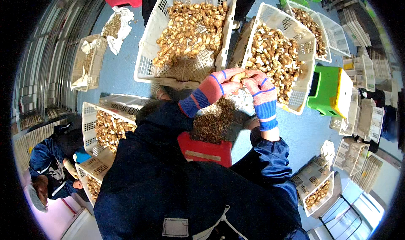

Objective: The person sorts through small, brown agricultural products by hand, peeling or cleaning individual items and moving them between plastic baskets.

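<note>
My left hand [213, 88] and my right hand [262, 93] wear pink knit gloves with blue stripes. Their fingertips meet in front of me, pinched around a small brown-and-pale mushroom [238, 77]. Fingers cover much of it, and whether the right hand also has a small tool is hidden. Just beyond my hands stands a white crate [145, 65] partly filled with brown mushrooms [192, 31]. To its right, another white crate [307, 48] is heaped with pale-stemmed mushrooms [274, 56]. Beneath my hands lies a pile of dark brown trimmings [214, 120] with white scraps.
A red stool [206, 149] is close below me. On the right is a green and yellow stool [331, 91]. More mushroom crates stand at left [89, 124] and lower right [312, 181]. Another person [55, 164] works at the lower left.
</note>
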{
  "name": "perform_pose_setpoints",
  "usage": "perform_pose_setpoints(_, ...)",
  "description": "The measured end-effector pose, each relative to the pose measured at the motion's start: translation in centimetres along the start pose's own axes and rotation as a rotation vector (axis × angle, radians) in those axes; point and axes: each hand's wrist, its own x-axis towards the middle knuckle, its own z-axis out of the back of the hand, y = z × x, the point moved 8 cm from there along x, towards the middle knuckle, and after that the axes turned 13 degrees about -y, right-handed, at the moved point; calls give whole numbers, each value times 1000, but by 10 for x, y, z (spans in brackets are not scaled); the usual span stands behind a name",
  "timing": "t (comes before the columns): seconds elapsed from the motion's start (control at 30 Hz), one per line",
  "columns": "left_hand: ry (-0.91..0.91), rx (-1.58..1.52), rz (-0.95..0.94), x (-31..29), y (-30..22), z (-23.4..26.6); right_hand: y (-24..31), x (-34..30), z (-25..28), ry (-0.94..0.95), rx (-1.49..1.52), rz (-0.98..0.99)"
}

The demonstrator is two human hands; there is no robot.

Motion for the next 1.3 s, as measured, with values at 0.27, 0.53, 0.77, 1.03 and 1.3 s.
perform_pose_setpoints(0.27,-9,-3,-67,-3,2,10,-3,-2,-11,59,31,-9)
perform_pose_setpoints(0.53,-60,406,-311,-3,-1,18,3,-2,-10,75,8,51)
perform_pose_setpoints(0.77,-90,635,-674,-8,-24,12,-15,0,-4,101,32,-103)
perform_pose_setpoints(1.03,-83,637,-673,-10,-27,11,-21,-1,-4,102,49,-112)
perform_pose_setpoints(1.3,-53,474,-459,-1,-6,18,-21,-1,-9,79,222,-215)
